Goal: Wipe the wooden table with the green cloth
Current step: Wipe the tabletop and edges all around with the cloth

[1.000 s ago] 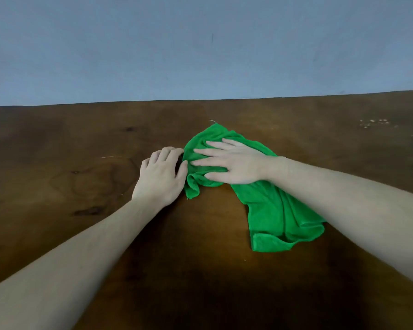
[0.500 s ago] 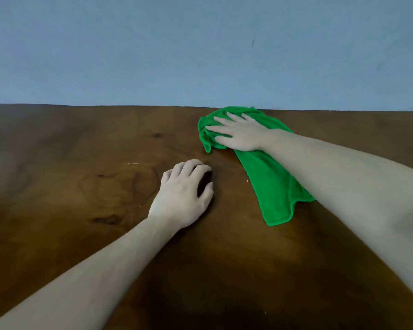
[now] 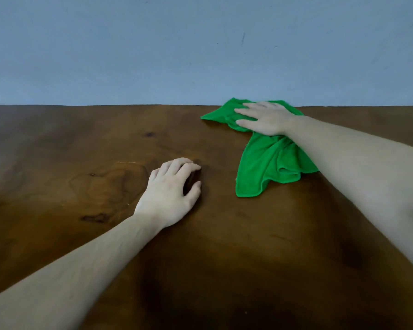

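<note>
The green cloth point(image 3: 267, 163) lies crumpled on the dark wooden table point(image 3: 69, 144), reaching the table's far edge at the right of centre. My right hand point(image 3: 265, 119) presses flat on the cloth's far part, fingers spread and pointing left. The cloth's loose end trails back toward me under my forearm. My left hand point(image 3: 172, 191) rests on the bare wood nearer to me and to the left of the cloth, fingers curled, holding nothing and not touching the cloth.
A plain blue-grey wall point(image 3: 200, 48) stands right behind the table's far edge. Dark knots and grain marks point(image 3: 94, 217) show in the wood on the left. Both forearms stretch across the near part of the table.
My right hand has pushed the cloth away from me to the table's far edge and a little to the right. My left hand has stayed planted on the wood, now apart from the cloth.
</note>
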The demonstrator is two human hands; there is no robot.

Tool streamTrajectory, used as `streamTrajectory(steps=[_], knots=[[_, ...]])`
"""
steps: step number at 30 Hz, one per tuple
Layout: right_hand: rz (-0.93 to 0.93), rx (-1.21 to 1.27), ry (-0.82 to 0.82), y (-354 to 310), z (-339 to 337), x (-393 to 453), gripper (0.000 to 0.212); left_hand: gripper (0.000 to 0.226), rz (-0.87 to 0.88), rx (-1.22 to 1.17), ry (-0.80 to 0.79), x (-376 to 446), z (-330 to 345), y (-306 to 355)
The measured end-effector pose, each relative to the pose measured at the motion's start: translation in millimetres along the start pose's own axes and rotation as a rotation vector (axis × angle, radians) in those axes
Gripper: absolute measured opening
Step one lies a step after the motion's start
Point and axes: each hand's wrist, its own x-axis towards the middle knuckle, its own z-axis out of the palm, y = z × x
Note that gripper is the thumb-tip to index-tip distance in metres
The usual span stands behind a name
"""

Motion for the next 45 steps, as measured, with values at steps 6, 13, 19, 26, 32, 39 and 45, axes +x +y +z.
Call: streamTrajectory(steps=[6, 13, 19, 26, 32, 39, 45], knots=[[0.176, 0.029, 0.007, 55, 4, -52, 0.064, 0.039, -0.003, -0.019, 0.011, 0, 1, 0], [0.139, 0.055, -0.013, 10, 18, -116, 0.053, 0.039, -0.006, -0.026, -0.002, 0, 0, 0], [0.049, 0.036, -0.037, -59, 42, -190, 0.052, 0.037, 0.006, -0.016, -0.002, -4, -6, 7], [-0.11, -0.013, -0.04, -100, 63, -282, 0.048, 0.041, 0.052, -0.012, -0.1, -35, -11, 32], [0.153, 0.037, 0.023, -75, 65, -330, 0.048, 0.043, 0.236, -0.023, -0.102, -106, -11, 61], [0.407, 0.07, 0.004, -119, 78, -353, 0.049, 0.04, 0.315, -0.068, -0.092, -172, -13, 64], [0.214, 0.062, -0.017, -206, 95, -390, 0.05, 0.034, 0.311, -0.114, -0.003, -209, -10, 57]])
